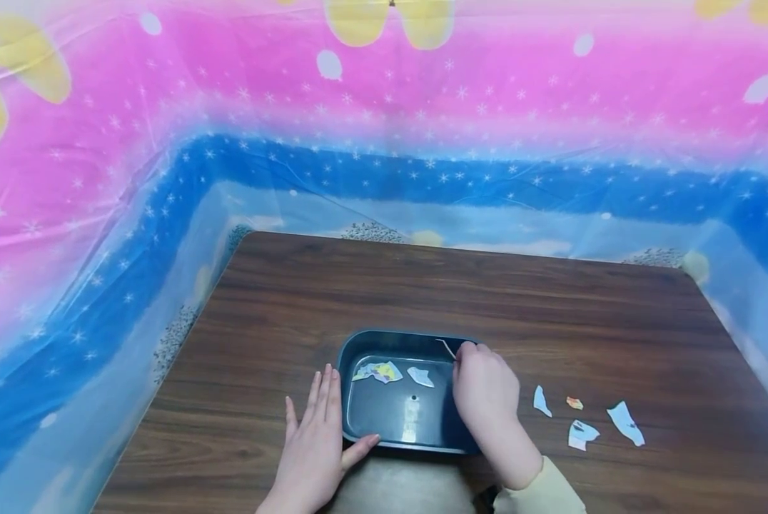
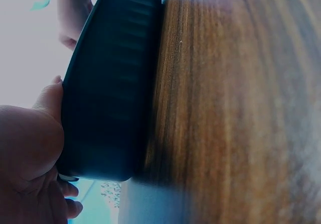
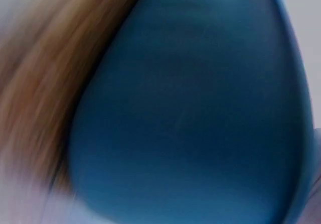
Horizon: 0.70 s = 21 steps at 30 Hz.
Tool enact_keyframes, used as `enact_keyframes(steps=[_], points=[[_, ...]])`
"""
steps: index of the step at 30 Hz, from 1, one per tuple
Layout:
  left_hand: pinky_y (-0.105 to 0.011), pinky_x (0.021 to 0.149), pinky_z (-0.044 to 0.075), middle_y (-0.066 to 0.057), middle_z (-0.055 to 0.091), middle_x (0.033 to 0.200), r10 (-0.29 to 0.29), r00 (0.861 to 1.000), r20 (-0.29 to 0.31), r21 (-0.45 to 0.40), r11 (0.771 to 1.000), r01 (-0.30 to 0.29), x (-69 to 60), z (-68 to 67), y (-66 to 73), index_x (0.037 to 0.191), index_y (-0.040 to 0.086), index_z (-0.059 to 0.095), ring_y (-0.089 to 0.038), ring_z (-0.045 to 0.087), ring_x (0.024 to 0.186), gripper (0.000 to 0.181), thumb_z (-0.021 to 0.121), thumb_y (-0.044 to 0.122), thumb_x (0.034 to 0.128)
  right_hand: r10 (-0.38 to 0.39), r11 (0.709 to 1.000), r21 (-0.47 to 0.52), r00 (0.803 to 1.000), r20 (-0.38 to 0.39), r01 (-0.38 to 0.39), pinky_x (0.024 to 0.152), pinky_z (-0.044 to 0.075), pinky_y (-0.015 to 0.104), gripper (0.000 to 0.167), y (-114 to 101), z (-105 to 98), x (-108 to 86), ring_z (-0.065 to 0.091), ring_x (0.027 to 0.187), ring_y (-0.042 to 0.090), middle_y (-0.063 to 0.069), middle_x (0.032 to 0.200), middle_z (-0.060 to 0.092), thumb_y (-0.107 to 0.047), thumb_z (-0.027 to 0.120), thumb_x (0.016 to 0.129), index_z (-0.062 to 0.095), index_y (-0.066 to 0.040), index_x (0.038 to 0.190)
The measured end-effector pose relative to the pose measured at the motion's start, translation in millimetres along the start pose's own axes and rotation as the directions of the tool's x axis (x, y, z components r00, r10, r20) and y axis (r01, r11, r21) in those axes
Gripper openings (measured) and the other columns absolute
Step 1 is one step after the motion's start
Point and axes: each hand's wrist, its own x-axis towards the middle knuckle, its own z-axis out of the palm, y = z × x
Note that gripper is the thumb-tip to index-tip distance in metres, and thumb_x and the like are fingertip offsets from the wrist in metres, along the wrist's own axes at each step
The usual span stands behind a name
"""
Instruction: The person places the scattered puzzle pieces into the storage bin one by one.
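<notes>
A dark blue-green plastic tray (image 1: 377, 437) sits on the table in front of me. Inside lie a yellow-patterned paper scrap (image 1: 379, 372) and a smaller whitish scrap (image 1: 420, 377). My left hand (image 1: 313, 446) rests against the tray's left side, fingers straight, thumb at the front rim. Over the tray's right side, my right hand (image 1: 489, 389) pinches a thin pale scrap (image 1: 447, 349), seen nearly edge-on. Its fingertips are mostly hidden. In the left wrist view, the left hand (image 2: 35, 143) touches the tray's outer wall (image 2: 108, 83). Only the tray wall (image 3: 190, 108) fills the right wrist view, blurred.
Right of the tray, several scraps lie on the brown wooden table (image 1: 281, 285): a narrow white one (image 1: 541, 401), a small orange one (image 1: 574, 403), a white one with dark marks (image 1: 582, 434) and a long pale one (image 1: 625, 424). A patterned curtain (image 1: 422, 164) surrounds the table.
</notes>
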Motion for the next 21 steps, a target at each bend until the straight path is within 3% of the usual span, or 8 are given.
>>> enact_keyframes(steps=[2,6,11,16,21], points=[[-0.077,0.111,0.016,-0.021,0.02,0.167,-0.008,1.0,0.011,0.001,1.0,0.008,0.5,-0.7,0.5,0.159,-0.004,0.024,-0.037,0.019,0.153,0.109,0.063,0.068,0.0884,-0.016,0.997,-0.08,1.0,-0.01,0.015,0.05,0.051,0.041,0.004,4.4,0.4,0.7,0.061,0.064,0.027,0.012,0.075,0.064,-0.001,0.071,0.088,0.07,-0.002,0.084],[-0.077,0.111,0.014,-0.02,0.019,0.167,-0.023,0.999,0.04,-0.002,1.0,0.023,2.4,-0.9,1.9,0.16,-0.003,0.023,-0.037,0.018,0.154,0.109,0.062,0.069,0.0887,-0.047,0.979,-0.193,0.996,0.074,0.061,0.05,0.053,0.04,0.008,7.5,6.9,-0.4,0.062,0.067,0.026,0.012,0.077,0.063,0.002,0.067,0.089,0.074,-0.002,0.087],[-0.077,0.111,0.013,-0.02,0.018,0.167,-0.027,0.998,0.057,-0.004,1.0,0.027,2.7,-0.2,2.5,0.16,-0.002,0.021,-0.037,0.017,0.154,0.109,0.061,0.07,0.0894,-0.061,0.965,-0.246,0.988,0.139,0.094,0.05,0.053,0.037,0.012,6.7,18.2,-4.9,0.057,0.062,0.022,0.008,0.071,0.061,0.001,0.07,0.09,0.077,-0.006,0.084],[-0.077,0.111,0.016,-0.021,0.02,0.166,-0.003,1.0,0.009,0.005,1.0,0.003,1.7,2.5,0.4,0.159,-0.004,0.023,-0.037,0.019,0.153,0.109,0.063,0.069,0.0887,-0.07,0.961,-0.257,0.987,0.147,0.106,0.05,0.054,0.037,0.018,6.9,23.1,-9.3,0.058,0.059,0.021,0.007,0.065,0.062,0.002,0.068,0.09,0.076,-0.007,0.077],[-0.077,0.11,0.019,-0.021,0.023,0.166,0.03,0.998,-0.048,0.013,0.999,-0.029,1.3,5.7,-2.5,0.158,-0.005,0.026,-0.037,0.022,0.153,0.108,0.065,0.067,0.0879,-0.071,0.984,-0.157,0.993,0.099,0.086,0.052,0.055,0.039,0.017,9.7,9.0,-10.4,0.065,0.064,0.024,0.008,0.071,0.068,0.0,0.068,0.091,0.076,-0.009,0.079]])
